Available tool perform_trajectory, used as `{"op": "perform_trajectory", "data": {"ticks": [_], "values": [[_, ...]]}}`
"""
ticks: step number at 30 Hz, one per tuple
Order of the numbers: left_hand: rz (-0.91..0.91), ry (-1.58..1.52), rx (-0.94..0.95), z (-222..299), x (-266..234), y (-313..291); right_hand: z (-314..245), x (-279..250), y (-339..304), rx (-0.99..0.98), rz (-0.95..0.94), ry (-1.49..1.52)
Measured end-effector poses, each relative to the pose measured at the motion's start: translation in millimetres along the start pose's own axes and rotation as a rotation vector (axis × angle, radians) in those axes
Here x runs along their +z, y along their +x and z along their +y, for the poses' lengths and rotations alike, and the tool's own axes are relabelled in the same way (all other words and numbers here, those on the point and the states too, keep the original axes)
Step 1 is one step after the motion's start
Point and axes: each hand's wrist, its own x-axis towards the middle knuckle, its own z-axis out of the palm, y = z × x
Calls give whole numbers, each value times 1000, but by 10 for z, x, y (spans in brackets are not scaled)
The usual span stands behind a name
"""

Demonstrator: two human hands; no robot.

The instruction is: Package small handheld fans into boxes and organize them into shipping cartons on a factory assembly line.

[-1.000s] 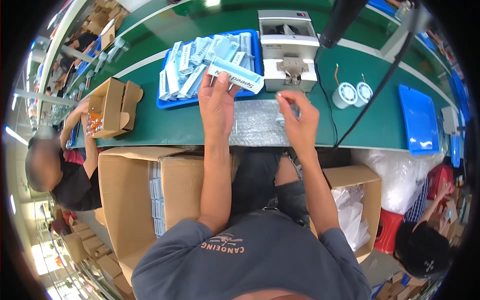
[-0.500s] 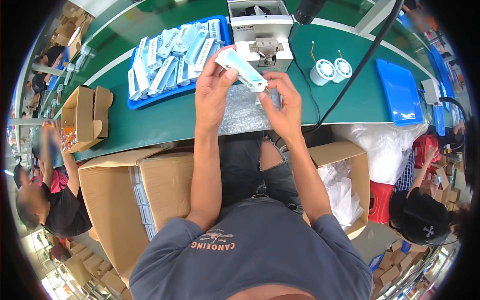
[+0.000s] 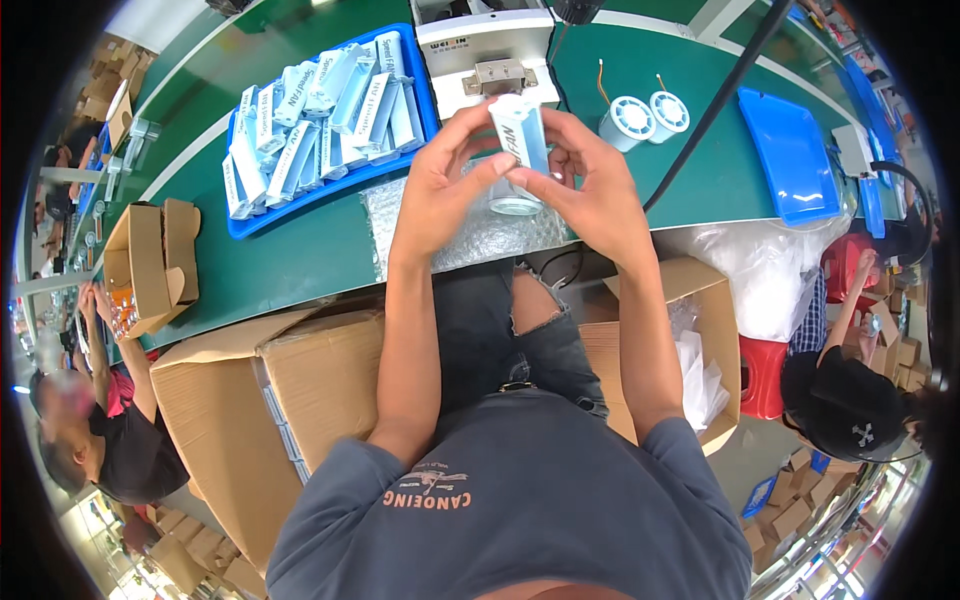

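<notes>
My left hand [image 3: 450, 185] and my right hand [image 3: 585, 185] together hold a long white and pale-blue product box [image 3: 520, 135] upright, end toward me, above a sheet of bubble wrap [image 3: 470, 235] on the green bench. A small round white part [image 3: 515, 205] shows just under the box between my palms. A blue tray [image 3: 300, 215] with several of the same boxes lies to the left.
A white machine [image 3: 480, 45] stands behind my hands. Two small white round fans [image 3: 645, 115] with wires and an empty blue tray [image 3: 795, 155] lie to the right. Open cardboard cartons [image 3: 230, 400] stand below the bench. Other people work at left and right.
I picked a box from beside the blue tray and brought it toward me. It turned from lying sideways to standing on end, and both hands now grip it.
</notes>
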Motion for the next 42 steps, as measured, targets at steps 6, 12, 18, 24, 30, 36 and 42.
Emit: {"op": "perform_trajectory", "data": {"ticks": [6,12,18,24,30,36,42], "values": [[-83,417,-19,-94,65,-208,96,3,-19,-48,127,39],[-22,471,-27,-135,84,-220,168,70,-66,-137,160,-58],[-7,460,-33,-139,85,-215,70,35,-62,-175,127,-296],[-1,418,-47,-143,90,-225,65,-90,11,-237,42,-296],[4,517,25,-166,115,-209,50,-115,40,-249,-25,-266],[140,480,29,-224,216,-173,82,99,-281,-134,424,-18],[188,531,91,-331,222,-195,140,269,-472,-289,375,-111]]}}
